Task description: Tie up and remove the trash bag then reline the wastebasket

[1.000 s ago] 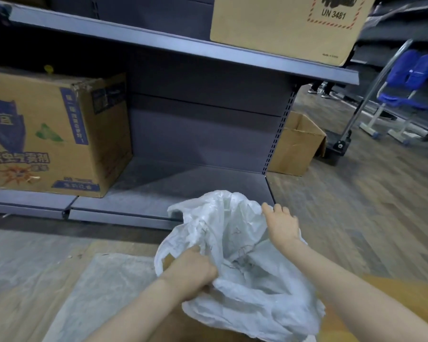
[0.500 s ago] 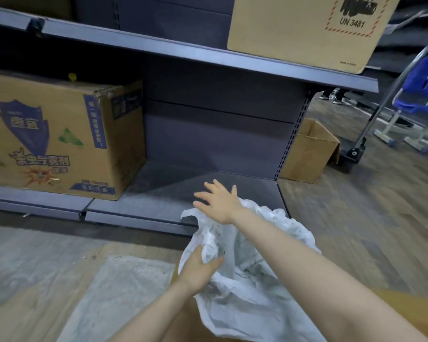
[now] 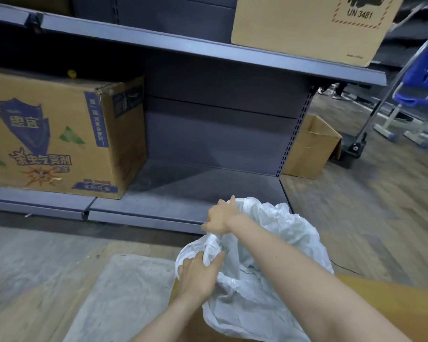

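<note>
Half a second back the right hand hovered spread above the white trash bag; now its fingers have curled down and pinch the bag's far-left edge, while the left hand still holds a fold of film on the near-left side, fingers bent round it. Thin, crinkled, half see-through plastic stands puffed up and loose, mouth gathered toward the hands and not yet knotted. It sits low in the middle of the view, on the wooden floor just in front of the grey bottom shelf, its far edge close to the shelf lip. What it stands in is hidden, though a tan-yellow rim shows below and to the right. A pale flat sheet lies on the floor just left of it. Well left on the shelf stands a printed carton; open floor runs to the right
</note>
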Demonstrator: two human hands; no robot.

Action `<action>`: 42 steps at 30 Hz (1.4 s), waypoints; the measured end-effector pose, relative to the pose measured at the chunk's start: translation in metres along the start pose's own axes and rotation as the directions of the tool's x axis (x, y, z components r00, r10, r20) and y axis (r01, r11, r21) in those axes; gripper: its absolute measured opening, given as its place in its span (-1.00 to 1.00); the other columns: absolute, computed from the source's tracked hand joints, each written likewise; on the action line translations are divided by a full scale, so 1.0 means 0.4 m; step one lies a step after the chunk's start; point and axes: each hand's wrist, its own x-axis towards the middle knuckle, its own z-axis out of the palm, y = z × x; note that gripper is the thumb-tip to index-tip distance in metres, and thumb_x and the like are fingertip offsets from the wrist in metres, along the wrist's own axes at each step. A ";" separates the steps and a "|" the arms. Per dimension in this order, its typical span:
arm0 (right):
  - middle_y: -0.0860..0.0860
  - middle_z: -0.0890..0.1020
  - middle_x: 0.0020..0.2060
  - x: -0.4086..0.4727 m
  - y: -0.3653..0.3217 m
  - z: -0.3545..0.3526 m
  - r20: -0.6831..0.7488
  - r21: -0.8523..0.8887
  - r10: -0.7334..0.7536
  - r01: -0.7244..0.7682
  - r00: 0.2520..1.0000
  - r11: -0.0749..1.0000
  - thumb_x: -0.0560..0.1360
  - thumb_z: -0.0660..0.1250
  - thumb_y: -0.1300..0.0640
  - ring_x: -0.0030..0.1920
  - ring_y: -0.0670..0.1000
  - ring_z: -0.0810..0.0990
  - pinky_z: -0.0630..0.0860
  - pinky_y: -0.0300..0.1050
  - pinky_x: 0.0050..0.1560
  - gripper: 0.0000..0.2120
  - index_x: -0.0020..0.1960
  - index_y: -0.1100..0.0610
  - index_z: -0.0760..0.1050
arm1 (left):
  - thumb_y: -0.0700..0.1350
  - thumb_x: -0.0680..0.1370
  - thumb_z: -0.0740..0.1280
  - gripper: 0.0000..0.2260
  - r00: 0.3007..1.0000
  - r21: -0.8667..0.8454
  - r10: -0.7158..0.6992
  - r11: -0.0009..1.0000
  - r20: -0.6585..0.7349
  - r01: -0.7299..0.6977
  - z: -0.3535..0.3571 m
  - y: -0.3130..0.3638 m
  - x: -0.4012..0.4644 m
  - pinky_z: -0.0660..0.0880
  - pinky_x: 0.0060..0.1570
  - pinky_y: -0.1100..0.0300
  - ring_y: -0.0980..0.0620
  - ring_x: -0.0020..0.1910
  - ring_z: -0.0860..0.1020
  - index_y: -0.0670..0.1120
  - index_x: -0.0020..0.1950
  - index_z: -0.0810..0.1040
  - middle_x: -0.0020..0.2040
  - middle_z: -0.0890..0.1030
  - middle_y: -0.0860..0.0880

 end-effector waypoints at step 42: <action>0.14 0.15 0.49 -0.483 0.208 0.170 -0.147 0.813 0.611 -0.257 0.778 0.523 0.54 0.22 -0.14 0.49 0.14 0.16 0.21 0.06 0.43 -0.28 0.55 0.14 0.02 | 0.15 0.39 0.19 -0.43 0.642 0.690 0.653 0.245 0.402 -0.681 -0.139 0.051 -0.127 0.33 0.27 -0.20 -0.12 0.29 0.49 0.01 0.38 0.43 0.31 0.50 -0.08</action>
